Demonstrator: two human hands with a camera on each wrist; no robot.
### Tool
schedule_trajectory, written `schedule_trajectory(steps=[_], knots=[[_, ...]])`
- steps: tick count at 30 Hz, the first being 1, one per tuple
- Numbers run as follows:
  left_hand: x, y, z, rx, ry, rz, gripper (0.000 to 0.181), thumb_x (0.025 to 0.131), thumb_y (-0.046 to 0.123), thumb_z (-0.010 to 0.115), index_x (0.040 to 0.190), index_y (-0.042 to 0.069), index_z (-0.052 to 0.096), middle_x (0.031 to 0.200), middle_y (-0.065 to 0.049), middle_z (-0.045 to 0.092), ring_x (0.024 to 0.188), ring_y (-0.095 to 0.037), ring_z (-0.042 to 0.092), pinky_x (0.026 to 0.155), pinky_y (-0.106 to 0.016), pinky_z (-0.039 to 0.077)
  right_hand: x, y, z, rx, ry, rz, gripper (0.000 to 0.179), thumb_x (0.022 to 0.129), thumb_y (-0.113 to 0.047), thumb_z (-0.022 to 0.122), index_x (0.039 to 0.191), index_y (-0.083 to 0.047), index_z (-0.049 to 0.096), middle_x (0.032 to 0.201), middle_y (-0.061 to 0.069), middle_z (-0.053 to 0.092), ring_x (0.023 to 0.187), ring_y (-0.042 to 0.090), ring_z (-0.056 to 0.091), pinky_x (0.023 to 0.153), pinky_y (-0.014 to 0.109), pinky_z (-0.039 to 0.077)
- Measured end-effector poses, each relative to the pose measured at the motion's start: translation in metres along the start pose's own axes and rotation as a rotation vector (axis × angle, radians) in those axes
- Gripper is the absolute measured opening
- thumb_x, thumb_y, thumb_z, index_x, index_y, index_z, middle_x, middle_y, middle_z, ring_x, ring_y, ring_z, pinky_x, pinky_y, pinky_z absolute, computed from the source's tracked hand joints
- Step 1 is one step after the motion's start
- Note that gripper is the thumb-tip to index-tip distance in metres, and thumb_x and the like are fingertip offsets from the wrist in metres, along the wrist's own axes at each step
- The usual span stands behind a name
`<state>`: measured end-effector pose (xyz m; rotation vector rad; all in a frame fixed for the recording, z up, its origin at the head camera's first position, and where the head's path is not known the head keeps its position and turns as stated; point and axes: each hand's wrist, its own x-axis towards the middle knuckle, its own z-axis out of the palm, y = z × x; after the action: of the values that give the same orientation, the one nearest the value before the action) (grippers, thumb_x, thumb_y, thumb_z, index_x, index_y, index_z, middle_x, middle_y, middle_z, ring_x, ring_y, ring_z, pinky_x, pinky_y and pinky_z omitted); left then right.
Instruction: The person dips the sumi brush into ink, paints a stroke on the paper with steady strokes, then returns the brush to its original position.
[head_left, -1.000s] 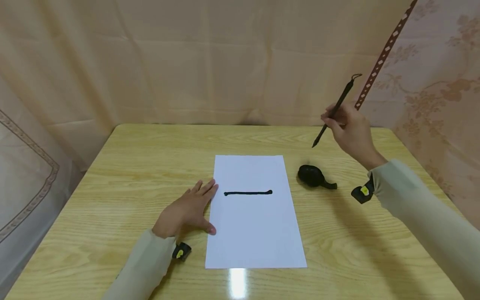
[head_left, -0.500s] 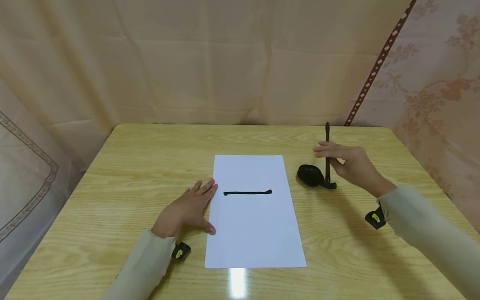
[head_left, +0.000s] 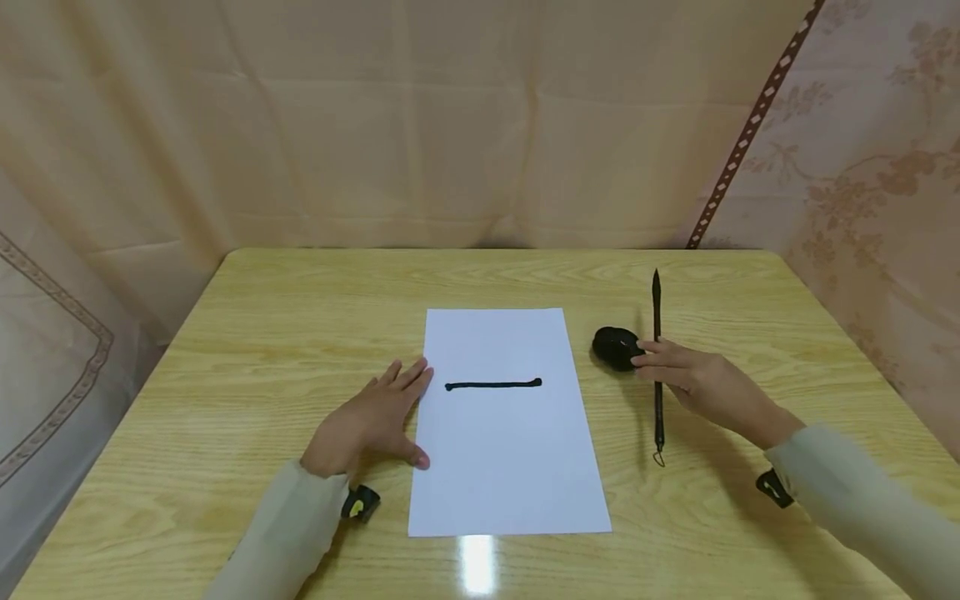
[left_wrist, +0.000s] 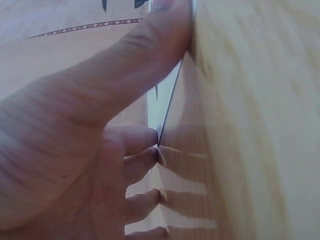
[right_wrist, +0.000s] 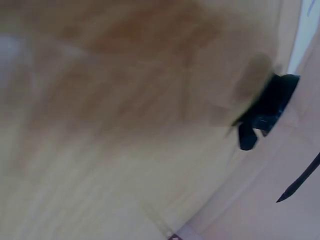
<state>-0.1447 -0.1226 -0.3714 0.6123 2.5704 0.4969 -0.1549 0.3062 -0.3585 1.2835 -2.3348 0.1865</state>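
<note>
My left hand [head_left: 371, 423] lies spread at the left edge of a white sheet of paper [head_left: 510, 467], its fingertips and thumb on that edge. A black horizontal stroke [head_left: 493, 384] runs across the sheet. To the right of the paper, my right hand [head_left: 708, 382] pinches a dark writing brush [head_left: 658, 408] by the middle of its shaft. The brush's pointed tip is toward the far side and its hanging loop toward me, with its shadow a little to the left. A black gourd-shaped piece [head_left: 615, 348] sits right at my right fingertips, its narrow end hidden behind them.
The wooden table [head_left: 300, 308] extends around the sheet, with its far edge against a beige curtain [head_left: 375, 125]. A patterned cloth [head_left: 885, 167] hangs at the right. Near the front, a bright light reflection [head_left: 477, 567] lies below the paper.
My right hand has come down toward me with the brush and turned it, so the tip that pointed down now points away. The left hand and paper have stayed in place.
</note>
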Motion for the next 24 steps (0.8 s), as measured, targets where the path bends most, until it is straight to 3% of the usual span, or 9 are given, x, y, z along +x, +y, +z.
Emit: schedule_trajectory(steps=[1, 2, 5, 13, 24], knots=[[0.000, 0.000, 0.000, 0.000, 0.000, -0.003, 0.116, 0.067, 0.040, 0.084, 0.153, 0.004, 0.014, 0.161, -0.010, 0.005, 0.147, -0.040, -0.001, 0.115, -0.059, 0.010, -0.003, -0.001, 0.001, -0.008, 0.004, -0.001, 0.019, 0.086, 0.005, 0.064, 0.102, -0.001, 0.072, 0.110, 0.014, 0.069, 0.132, 0.003, 0.040, 0.065, 0.032, 0.055], [0.000, 0.000, 0.000, 0.000, 0.000, -0.003, 0.116, 0.067, 0.039, 0.084, 0.153, 0.004, 0.014, 0.161, -0.010, 0.005, 0.147, -0.040, -0.001, 0.115, -0.059, 0.010, -0.005, -0.001, 0.002, -0.016, 0.004, -0.004, 0.019, 0.095, -0.004, 0.054, 0.101, -0.001, 0.072, 0.109, 0.014, 0.070, 0.129, 0.008, 0.047, 0.066, 0.032, 0.055], [0.000, 0.000, 0.000, -0.002, 0.001, 0.001, 0.117, 0.067, 0.040, 0.084, 0.153, 0.004, 0.014, 0.161, -0.011, 0.005, 0.147, -0.040, -0.001, 0.115, -0.060, 0.010, -0.011, -0.003, 0.005, -0.037, 0.019, -0.017, 0.060, 0.104, -0.028, 0.019, 0.098, -0.002, 0.073, 0.105, 0.013, 0.071, 0.123, 0.010, 0.054, 0.069, 0.031, 0.054], [0.000, -0.001, 0.002, 0.000, 0.004, -0.007, 0.117, 0.067, 0.040, 0.084, 0.153, 0.005, 0.014, 0.161, -0.010, 0.005, 0.147, -0.039, -0.001, 0.116, -0.059, 0.011, -0.022, -0.009, 0.006, -0.110, -0.058, -0.091, 0.067, 0.104, -0.016, 0.008, 0.097, -0.002, 0.073, 0.101, 0.010, 0.072, 0.094, 0.027, 0.068, 0.066, 0.032, 0.055], [0.000, -0.001, 0.002, 0.007, 0.007, -0.005, 0.117, 0.067, 0.040, 0.084, 0.153, 0.005, 0.014, 0.161, -0.010, 0.006, 0.147, -0.040, 0.000, 0.115, -0.060, 0.011, -0.029, -0.011, 0.012, -0.186, -0.109, -0.184, 0.068, 0.105, -0.012, 0.006, 0.094, -0.003, 0.073, 0.099, 0.006, 0.072, 0.095, 0.024, 0.068, 0.073, 0.034, 0.056]])
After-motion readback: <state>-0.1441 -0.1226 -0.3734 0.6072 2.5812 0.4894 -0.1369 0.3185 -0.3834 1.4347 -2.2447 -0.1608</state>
